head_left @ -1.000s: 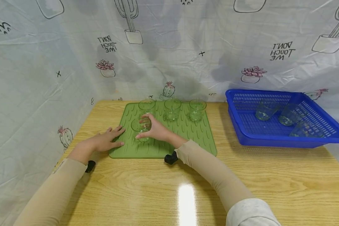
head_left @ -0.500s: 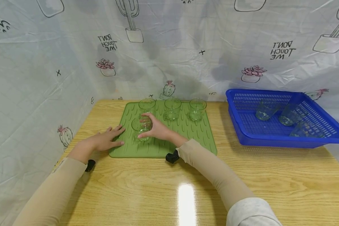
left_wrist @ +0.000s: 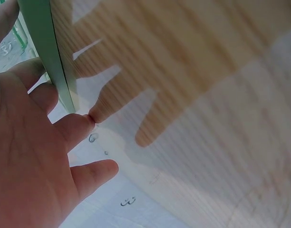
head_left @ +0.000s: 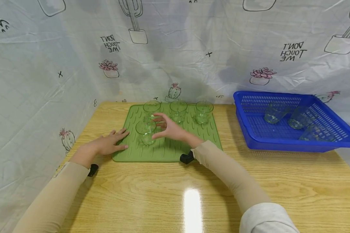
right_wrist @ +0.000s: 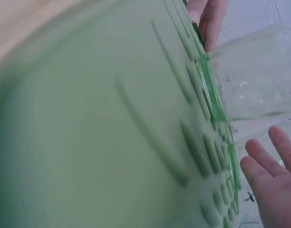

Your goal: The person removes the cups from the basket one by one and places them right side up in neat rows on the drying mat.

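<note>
A clear drinking glass (head_left: 146, 132) stands upright on the green ridged mat (head_left: 169, 152), in front of a row of three more glasses. Just to its right is my right hand (head_left: 172, 129), fingers spread and apart from the glass. The right wrist view shows a gap between that hand (right_wrist: 278, 185) and the glass (right_wrist: 255, 78). My left hand (head_left: 109, 144) rests with straight fingers on the mat's left edge; in the left wrist view the hand (left_wrist: 36, 137) lies beside the mat's green edge (left_wrist: 45, 42).
Along the mat's back stand the left glass (head_left: 152, 108), the middle glass (head_left: 178, 111) and the right glass (head_left: 204, 112). A blue perforated basket (head_left: 297, 145) with several glasses sits at the right of the wooden table (head_left: 140, 194). A printed curtain (head_left: 175, 48) hangs behind.
My right hand has let go of the front glass and moved a little to the right. The glass stays upright on the mat. My left hand has not moved.
</note>
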{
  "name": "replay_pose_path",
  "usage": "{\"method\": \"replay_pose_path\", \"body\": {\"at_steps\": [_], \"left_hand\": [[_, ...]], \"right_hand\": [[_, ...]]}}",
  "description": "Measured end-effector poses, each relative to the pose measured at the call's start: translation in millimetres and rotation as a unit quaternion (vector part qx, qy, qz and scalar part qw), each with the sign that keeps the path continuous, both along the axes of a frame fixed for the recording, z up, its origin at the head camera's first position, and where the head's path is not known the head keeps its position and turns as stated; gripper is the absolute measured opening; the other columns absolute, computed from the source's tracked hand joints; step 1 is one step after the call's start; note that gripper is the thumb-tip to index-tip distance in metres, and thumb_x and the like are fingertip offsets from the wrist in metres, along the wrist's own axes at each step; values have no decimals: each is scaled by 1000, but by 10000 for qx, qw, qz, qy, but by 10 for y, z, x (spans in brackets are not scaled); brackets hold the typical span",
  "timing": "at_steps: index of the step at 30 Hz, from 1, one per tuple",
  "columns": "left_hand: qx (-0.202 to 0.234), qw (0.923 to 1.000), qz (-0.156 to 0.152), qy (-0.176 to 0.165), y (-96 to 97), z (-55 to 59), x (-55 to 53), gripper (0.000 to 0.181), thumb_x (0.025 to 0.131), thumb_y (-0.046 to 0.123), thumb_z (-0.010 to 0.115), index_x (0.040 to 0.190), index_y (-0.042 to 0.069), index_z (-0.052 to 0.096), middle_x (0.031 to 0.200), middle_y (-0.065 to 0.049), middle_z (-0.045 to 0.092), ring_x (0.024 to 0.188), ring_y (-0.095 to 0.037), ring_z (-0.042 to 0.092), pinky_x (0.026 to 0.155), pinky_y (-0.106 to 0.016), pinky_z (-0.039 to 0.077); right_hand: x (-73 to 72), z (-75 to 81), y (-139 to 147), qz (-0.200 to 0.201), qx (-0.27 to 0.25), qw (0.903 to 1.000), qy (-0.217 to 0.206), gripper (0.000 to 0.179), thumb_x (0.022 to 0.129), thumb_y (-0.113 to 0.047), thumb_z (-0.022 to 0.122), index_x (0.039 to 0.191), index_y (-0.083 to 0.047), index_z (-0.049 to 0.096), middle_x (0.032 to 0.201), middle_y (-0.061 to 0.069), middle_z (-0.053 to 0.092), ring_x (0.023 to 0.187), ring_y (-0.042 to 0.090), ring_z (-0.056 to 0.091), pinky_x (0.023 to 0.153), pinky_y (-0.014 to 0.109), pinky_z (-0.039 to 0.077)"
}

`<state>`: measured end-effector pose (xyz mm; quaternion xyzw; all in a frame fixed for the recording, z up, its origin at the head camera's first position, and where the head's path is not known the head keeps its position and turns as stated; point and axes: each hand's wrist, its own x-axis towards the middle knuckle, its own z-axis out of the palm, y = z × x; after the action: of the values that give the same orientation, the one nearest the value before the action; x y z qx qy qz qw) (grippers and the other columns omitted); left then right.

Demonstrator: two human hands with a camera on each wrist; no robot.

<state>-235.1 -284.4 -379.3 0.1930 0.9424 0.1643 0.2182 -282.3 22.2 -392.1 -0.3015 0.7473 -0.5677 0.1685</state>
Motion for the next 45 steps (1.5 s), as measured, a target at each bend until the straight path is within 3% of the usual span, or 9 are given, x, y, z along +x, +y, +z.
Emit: {"method": "replay_pose_path", "body": {"at_steps": [9, 13, 24, 33, 38, 45], "left_hand": [[40, 10000, 4, -26, -13, 9, 6, 85, 105, 51, 55, 165, 6, 16, 168, -25, 2, 149, -57, -6, 106, -84, -3], [84, 10000, -36, -13, -15, 18, 10, 84, 105, 50, 55, 165, 5, 16, 168, -26, 2, 149, -57, -6, 105, -84, -3], [175, 9998, -67, -35, -15, 37, 13, 83, 106, 47, 55, 164, 3, 17, 168, -26, 3, 148, -57, -6, 105, -84, -1], [162, 9999, -49, 5, -32, 10, 15, 85, 105, 51, 55, 165, 4, 18, 168, -26, 3, 148, -57, -6, 105, -85, -2], [167, 9998, -46, 61, -35, 6, 9, 85, 105, 50, 55, 164, 3, 18, 168, -27, 4, 148, -58, -5, 105, -85, -2], [128, 9999, -49, 26, -37, -9, 0, 85, 105, 51, 54, 165, 4, 18, 168, -26, 3, 148, -58, -6, 104, -85, -4]], "right_hand": [[24, 76, 241, 51, -239, 9996, 169, 90, 86, 5, 80, 159, -2, 27, 155, 27, 40, 143, 42, 40, 120, 39, 31], [74, 117, 390, 116, -308, 9990, 288, 88, 86, 9, 78, 158, 0, 28, 155, 29, 39, 143, 47, 38, 121, 44, 30], [308, 251, 974, 417, -172, 9967, 675, 90, 84, 10, 79, 156, 7, 26, 153, 33, 39, 142, 47, 39, 120, 54, 29], [557, 477, 1410, 296, -29, 9943, 1020, 91, 82, -7, 84, 153, 10, 29, 151, 34, 41, 140, 49, 40, 118, 55, 31], [682, 568, 1687, 184, 82, 9908, 1336, 86, 84, -2, 82, 152, 9, 31, 150, 32, 43, 141, 42, 42, 117, 37, 36], [761, 689, 2085, -86, -57, 9817, 1903, 73, 86, 10, 76, 149, 3, 40, 148, 12, 52, 137, 8, 49, 114, 23, 37]]}}
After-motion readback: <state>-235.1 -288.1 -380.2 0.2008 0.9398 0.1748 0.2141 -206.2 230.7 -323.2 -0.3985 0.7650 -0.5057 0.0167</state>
